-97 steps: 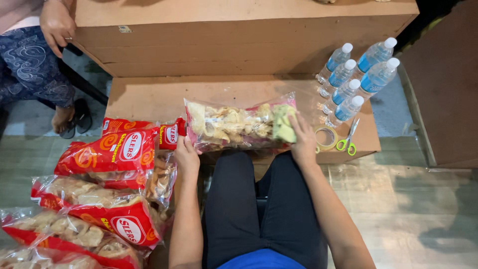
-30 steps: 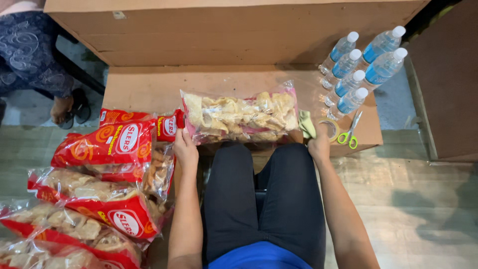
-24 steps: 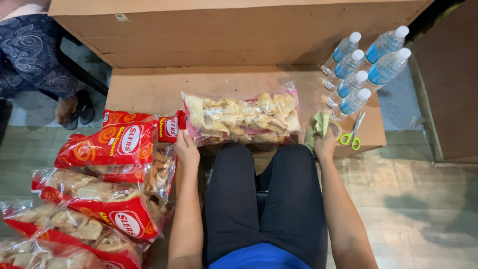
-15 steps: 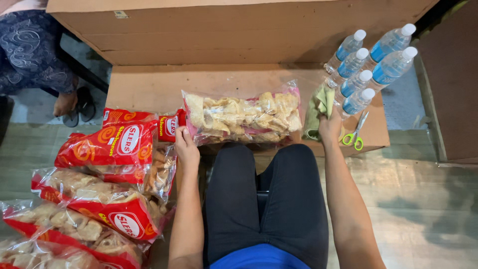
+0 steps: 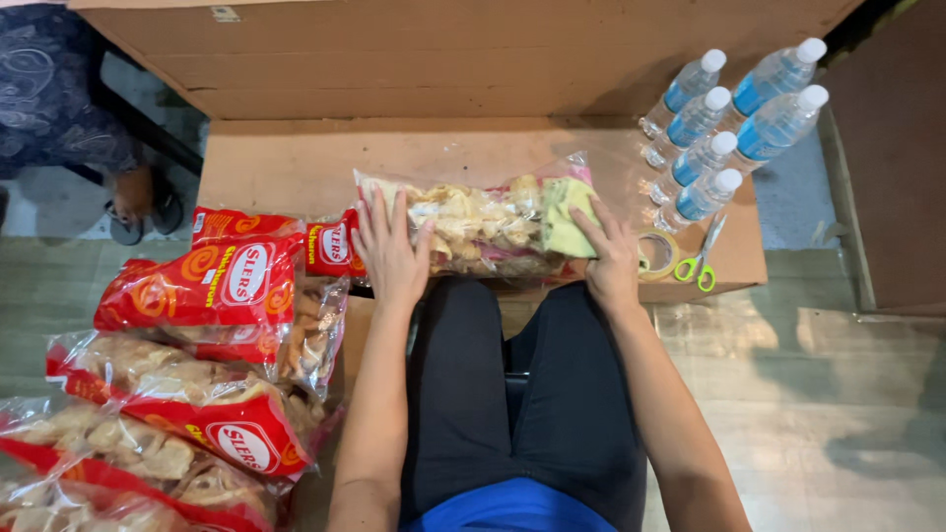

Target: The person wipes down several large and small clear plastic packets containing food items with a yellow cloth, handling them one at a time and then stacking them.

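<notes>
A clear bag of pale crackers (image 5: 483,222) lies crosswise on a low cardboard surface (image 5: 286,163) in front of my knees. My left hand (image 5: 389,251) rests flat on the bag's left end, fingers spread. My right hand (image 5: 613,261) is at the bag's right end. Its fingertips press a yellow-green cloth (image 5: 567,212) against the bag.
Several water bottles (image 5: 719,118) with blue labels stand at the right, with a tape roll (image 5: 658,254) and green-handled scissors (image 5: 700,261) beside them. Red-and-clear snack bags (image 5: 212,286) pile up at my left. A big cardboard box (image 5: 443,49) stands behind. Another person's sandalled foot (image 5: 133,202) shows far left.
My right hand left the bag, picked up the yellow-green cloth near the scissors and brought it onto the bag's right end. My left hand slid onto the top of the bag.
</notes>
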